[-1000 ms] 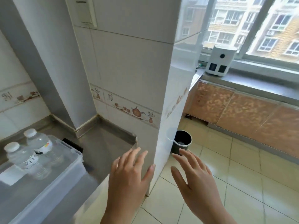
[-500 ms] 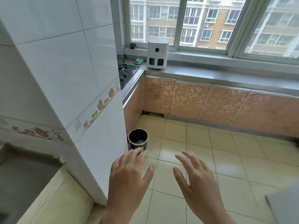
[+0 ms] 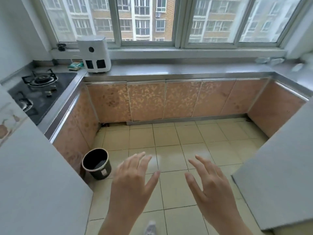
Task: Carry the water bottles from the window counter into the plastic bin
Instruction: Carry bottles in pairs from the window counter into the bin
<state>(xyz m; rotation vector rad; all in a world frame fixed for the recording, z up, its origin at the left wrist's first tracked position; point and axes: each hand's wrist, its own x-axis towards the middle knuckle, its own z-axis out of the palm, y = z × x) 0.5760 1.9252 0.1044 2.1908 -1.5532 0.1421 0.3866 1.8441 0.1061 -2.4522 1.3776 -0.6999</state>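
Steel window counter under wide windows, tiled floor, left hand and right hand spread wide, holding nothing.

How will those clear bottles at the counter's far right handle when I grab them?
The bottles are blurred but seem to lie on their sides, so a nudge would probably roll them along the smooth steel counter. They look like thin clear plastic, likely to give when squeezed. Their fill level is unreadable, so weight is uncertain.
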